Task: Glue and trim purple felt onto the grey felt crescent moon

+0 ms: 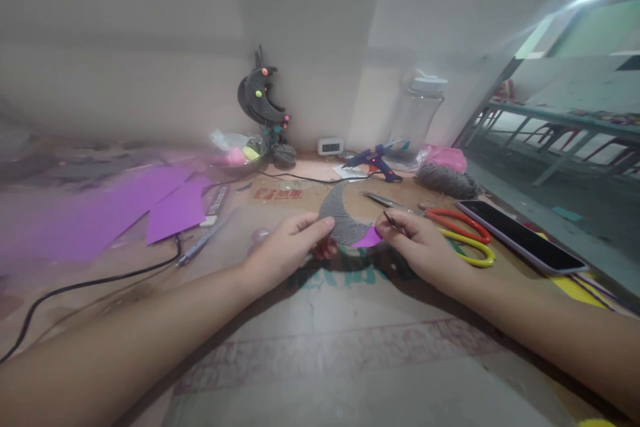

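My left hand (293, 240) pinches the lower edge of a crescent moon shape (340, 217) wrapped in grey yarn, with a bare purple tip (369, 238) showing. My right hand (415, 240) is closed on that purple tip. A thin dark strand or tool (394, 223) lies across its fingers; I cannot make out which. The crescent is held just above the cardboard work surface (320, 320).
Red and yellow scissors (465, 237) and a phone (520, 235) lie right of my hand. A grey yarn ball (445, 180), a blue glue gun (375, 161), a finished decorated moon (263, 97) and a jar (417, 113) stand behind. Purple paper sheets (150, 207) and a black cable (100, 280) lie left.
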A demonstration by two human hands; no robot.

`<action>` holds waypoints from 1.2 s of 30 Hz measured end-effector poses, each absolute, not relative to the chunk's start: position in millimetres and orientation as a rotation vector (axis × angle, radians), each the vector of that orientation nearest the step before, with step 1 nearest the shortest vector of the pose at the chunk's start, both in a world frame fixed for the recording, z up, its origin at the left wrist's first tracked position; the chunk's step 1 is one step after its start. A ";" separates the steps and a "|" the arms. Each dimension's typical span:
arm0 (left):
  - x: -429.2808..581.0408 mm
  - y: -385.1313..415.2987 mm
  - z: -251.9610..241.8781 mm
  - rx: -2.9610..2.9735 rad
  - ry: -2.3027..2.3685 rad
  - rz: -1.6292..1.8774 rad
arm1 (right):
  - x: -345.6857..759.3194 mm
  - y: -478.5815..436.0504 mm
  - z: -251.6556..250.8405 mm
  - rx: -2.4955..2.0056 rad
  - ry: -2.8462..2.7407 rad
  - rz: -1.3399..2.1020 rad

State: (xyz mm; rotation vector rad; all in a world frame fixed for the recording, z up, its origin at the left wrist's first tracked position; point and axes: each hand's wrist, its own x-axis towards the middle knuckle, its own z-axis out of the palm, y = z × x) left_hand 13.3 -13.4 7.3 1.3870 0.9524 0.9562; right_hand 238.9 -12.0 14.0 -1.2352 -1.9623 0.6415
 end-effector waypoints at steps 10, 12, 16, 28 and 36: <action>12.5 -11.5 8.4 1.441 1.020 1.007 | 238.1 -7.9 16.0 -1.192 -1.695 0.764; 11.0 -12.1 7.3 1.483 1.020 0.926 | 232.8 -13.3 18.0 -1.181 -1.703 0.801; 9.1 -11.8 3.8 1.476 0.951 0.847 | 230.3 -18.1 20.8 -1.165 -1.695 0.828; 14.2 -21.9 7.2 1.720 1.050 0.719 | 224.6 -15.1 22.2 -1.131 -1.831 0.914; 15.2 -22.2 5.1 1.714 0.950 0.715 | 216.2 -21.5 25.0 -1.058 -1.864 0.876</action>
